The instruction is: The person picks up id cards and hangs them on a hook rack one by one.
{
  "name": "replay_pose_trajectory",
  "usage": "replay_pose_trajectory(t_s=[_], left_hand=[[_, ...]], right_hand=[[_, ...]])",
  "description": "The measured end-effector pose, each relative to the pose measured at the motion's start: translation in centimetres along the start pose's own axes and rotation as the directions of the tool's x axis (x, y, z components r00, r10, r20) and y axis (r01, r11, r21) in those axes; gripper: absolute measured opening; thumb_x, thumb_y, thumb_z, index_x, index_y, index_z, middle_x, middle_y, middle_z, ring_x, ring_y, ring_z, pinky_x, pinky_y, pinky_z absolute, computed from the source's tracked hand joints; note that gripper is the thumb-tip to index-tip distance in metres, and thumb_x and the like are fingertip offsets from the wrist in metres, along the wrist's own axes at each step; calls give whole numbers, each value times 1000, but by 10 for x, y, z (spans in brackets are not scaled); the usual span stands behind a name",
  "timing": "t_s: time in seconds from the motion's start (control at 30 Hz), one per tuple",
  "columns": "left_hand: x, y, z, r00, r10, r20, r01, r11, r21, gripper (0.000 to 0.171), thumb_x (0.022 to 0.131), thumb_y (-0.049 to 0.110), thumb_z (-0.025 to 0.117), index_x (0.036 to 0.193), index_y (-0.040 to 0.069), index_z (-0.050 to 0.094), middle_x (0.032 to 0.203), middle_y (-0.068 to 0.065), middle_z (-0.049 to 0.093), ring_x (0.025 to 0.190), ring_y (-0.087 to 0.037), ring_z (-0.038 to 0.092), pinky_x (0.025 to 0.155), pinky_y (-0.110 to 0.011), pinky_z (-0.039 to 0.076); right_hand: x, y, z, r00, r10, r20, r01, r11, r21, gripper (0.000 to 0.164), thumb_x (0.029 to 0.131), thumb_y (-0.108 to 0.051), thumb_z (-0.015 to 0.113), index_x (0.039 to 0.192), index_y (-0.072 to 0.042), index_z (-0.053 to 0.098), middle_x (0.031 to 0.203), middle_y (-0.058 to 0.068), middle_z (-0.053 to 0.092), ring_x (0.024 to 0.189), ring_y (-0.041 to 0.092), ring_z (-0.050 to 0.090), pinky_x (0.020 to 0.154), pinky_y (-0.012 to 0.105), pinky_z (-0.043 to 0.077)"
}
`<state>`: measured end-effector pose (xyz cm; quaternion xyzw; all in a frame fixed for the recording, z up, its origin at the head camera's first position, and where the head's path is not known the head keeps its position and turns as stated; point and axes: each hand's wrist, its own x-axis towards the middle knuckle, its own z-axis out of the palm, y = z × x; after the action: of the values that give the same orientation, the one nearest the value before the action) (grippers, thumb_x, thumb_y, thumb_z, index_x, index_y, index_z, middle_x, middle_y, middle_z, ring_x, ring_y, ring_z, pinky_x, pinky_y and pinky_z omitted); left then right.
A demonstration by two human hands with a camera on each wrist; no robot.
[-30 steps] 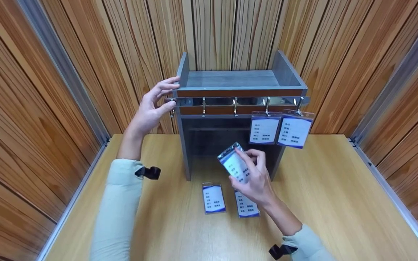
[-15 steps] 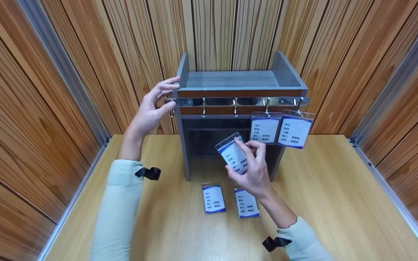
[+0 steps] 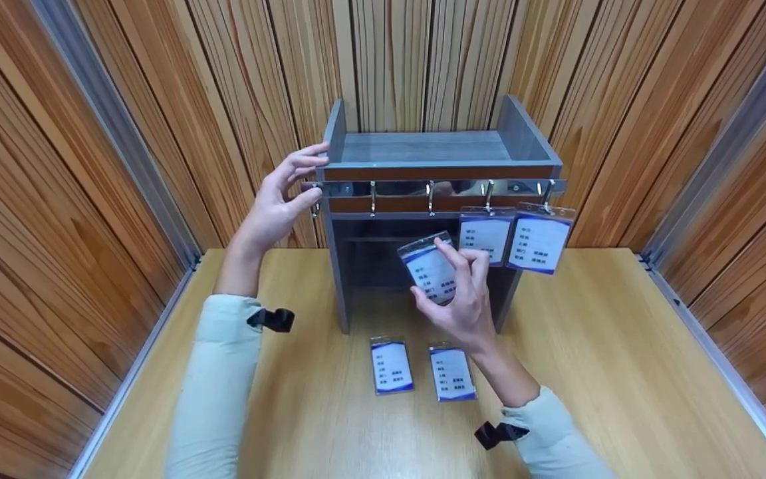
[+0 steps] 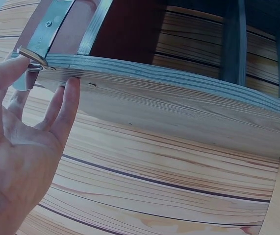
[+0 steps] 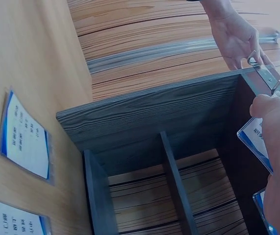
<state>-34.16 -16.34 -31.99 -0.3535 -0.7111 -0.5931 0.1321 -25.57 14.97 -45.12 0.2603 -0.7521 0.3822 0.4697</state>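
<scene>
Far on the left we saw a wooden wall going up by the left edge of the desk. Next we saw a light green sleeve with a small black gadget at its cuff. Out of it came the left hand, its fingers stretched out with gaps between them. They touched the left side of a gray shelf, and the thumb was by the end hook of a shiny strip. The shelf stood near the middle of the desk's back edge. The strip ran across its front and had five hooks in a row.

Then we saw the first card lying flat on the desk in front of the shelf, about halfway between the left and right edges. A bit further right, the tilted card was up in the air, below the middle hook and in front of the shelf's dark open part. The right hand pinched it with thumb and fingers. Lower down, another flat card lay on the desk beside the first card. Last, we saw two cards hanging side by side from the two hooks at the strip's right end.
</scene>
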Motion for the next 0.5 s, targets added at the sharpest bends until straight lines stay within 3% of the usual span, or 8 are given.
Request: replay_pose_trajectory(t_s=[0.5], left_hand=[[0, -1, 1, 1000, 10, -2, -10, 1000, -10, 39, 110, 0, 59, 148, -6, 58, 177, -17, 48, 163, -35, 47, 138, -68, 25]], right_hand=[[23, -9, -1, 999, 6, -39, -6, 1000, 19, 82, 80, -7, 97, 151, 2, 56, 125, 21, 49, 116, 31, 51, 101, 24, 49]])
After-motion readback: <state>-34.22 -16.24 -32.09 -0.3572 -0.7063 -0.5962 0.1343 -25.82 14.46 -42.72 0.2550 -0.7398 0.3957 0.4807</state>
